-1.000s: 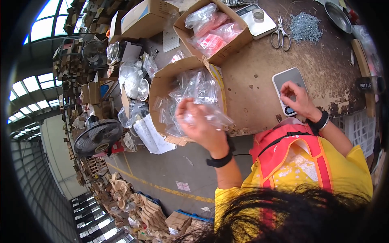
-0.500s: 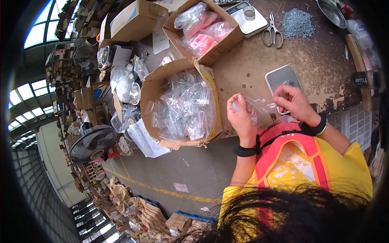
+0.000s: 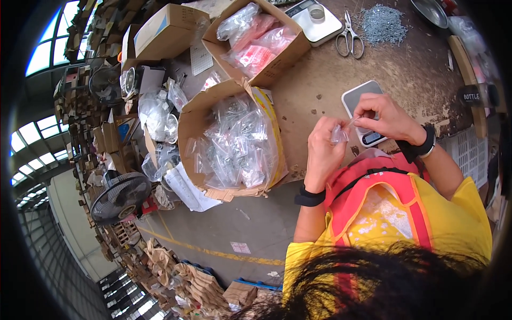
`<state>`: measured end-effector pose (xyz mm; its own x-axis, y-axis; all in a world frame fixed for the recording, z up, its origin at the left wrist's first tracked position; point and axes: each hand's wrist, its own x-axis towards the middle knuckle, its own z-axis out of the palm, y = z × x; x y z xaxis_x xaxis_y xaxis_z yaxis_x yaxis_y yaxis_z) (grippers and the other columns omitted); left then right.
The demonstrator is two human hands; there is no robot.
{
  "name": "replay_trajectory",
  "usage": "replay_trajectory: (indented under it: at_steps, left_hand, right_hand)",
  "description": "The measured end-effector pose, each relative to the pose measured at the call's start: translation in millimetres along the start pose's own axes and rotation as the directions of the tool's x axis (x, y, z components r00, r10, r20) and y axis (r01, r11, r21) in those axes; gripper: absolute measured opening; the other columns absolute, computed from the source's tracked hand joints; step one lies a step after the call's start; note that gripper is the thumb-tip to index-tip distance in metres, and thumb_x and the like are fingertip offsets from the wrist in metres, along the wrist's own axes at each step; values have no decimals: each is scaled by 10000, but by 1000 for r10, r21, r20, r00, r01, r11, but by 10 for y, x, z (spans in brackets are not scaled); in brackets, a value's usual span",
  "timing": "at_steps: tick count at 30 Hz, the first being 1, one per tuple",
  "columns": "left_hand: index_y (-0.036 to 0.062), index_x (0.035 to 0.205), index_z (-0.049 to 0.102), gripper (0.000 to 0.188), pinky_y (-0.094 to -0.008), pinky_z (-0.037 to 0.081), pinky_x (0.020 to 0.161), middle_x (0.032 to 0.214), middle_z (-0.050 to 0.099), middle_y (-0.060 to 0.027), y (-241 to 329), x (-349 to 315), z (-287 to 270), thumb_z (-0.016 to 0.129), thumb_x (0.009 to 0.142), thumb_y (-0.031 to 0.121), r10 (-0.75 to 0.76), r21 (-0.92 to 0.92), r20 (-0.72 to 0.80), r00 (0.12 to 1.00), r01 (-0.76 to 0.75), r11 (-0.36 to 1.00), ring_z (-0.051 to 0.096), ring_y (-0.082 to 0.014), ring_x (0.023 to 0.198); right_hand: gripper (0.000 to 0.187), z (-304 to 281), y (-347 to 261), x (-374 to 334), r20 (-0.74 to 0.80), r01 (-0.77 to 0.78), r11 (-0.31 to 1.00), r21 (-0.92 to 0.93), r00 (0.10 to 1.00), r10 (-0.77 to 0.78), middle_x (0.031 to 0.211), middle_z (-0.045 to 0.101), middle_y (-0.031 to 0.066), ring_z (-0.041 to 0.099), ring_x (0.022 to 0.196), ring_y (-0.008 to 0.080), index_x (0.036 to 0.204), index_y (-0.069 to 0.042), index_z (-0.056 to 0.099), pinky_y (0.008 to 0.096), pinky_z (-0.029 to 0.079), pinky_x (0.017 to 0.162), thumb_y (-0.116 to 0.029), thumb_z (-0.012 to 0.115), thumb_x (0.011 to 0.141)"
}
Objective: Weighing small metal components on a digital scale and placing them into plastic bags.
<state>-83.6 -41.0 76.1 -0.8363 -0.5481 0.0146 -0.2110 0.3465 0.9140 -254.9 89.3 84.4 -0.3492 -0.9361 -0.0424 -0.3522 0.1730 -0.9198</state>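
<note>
A small clear plastic bag (image 3: 340, 134) is bunched in my left hand (image 3: 325, 152), whose fingers are closed around it. My right hand (image 3: 392, 118) pinches with thumb and forefinger at the bag's upper edge, close beside the left fingertips. Under my right hand lies a small digital scale (image 3: 349, 100) with a grey plate; the hand covers much of it, and its dark display shows below the wrist side. To the left stands an open cardboard box (image 3: 194, 114) full of clear bags (image 3: 237, 141) of small metal hardware.
A second carton (image 3: 277, 61) holds clear and red-printed bags. Scissors (image 3: 349, 40), a pile of screws (image 3: 384, 25) and a white scale (image 3: 314, 26) with a round tin lie toward the table's far side. A fan (image 3: 121, 198) stands left; a white crate (image 3: 463, 154) sits at right.
My hands have come closer together, and the bag stretched between them is now bunched at the left fingers. The right hand covers more of the small scale. The whole view has shifted slightly.
</note>
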Motion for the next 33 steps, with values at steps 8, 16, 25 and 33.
replay_trajectory:
  at_steps: [8,16,25,33]
  left_hand:
    - [2,873,664,124,-318,502,648,805,660,-124,-31,-59,69,771,818,32,-25,90,9,1000,24,996,647,-234,696]
    - [9,887,678,117,-298,491,837,1013,634,-82,-349,-268,174,777,839,49,-165,-153,-70,984,152,976,617,-189,972]
    - [10,887,707,122,-269,463,794,993,612,-33,-510,-359,28,809,857,72,-351,-225,-241,905,300,927,568,-123,901]
    - [21,906,723,114,-298,486,775,940,603,-62,-500,-271,264,801,835,65,-324,-90,-282,903,311,946,602,-180,859]
  right_hand:
    - [157,67,-25,-32,-94,-163,982,91,981,171,765,620,55,586,677,119,916,-5,636,301,467,613,-96,753,863]
    - [178,409,250,-230,-105,-101,977,186,987,122,735,631,72,586,650,114,898,-2,625,319,474,602,-143,735,901]
    - [119,-509,1482,0,-492,-274,935,-226,861,134,798,656,121,648,715,260,914,-27,631,366,508,657,-136,674,898]
    - [125,-1139,2580,563,-599,-362,807,-466,801,13,959,616,146,640,883,348,1006,-46,591,451,518,770,-83,653,904]
